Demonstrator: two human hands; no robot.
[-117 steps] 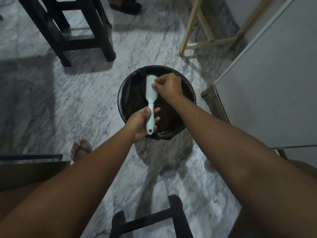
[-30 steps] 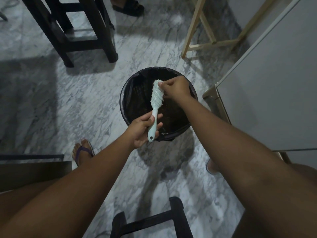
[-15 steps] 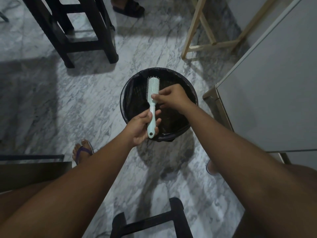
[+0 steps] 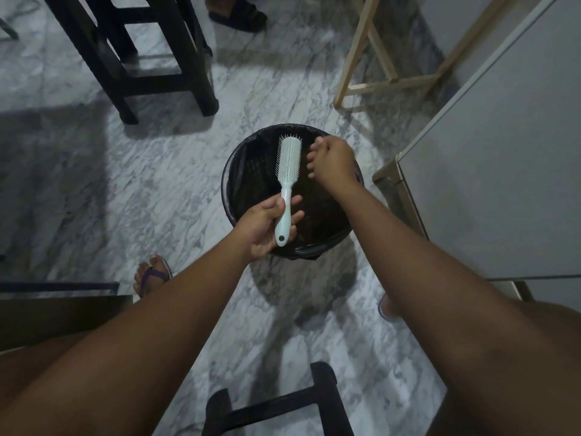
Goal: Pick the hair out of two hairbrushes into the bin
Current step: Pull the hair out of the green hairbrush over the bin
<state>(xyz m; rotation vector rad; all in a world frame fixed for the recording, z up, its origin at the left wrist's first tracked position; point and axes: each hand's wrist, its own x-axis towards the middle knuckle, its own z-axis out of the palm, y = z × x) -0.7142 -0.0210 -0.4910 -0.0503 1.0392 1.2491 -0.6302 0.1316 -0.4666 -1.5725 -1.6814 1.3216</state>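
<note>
Where marble floor lies, a black bin.

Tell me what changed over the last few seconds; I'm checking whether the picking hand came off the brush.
The right hand has come off the hairbrush and moved to its right, fingers curled, over the bin; whether it holds hair is not visible. The brush head swung slightly between frames. The left hand keeps gripping the handle over the bin, which stayed put.
</note>
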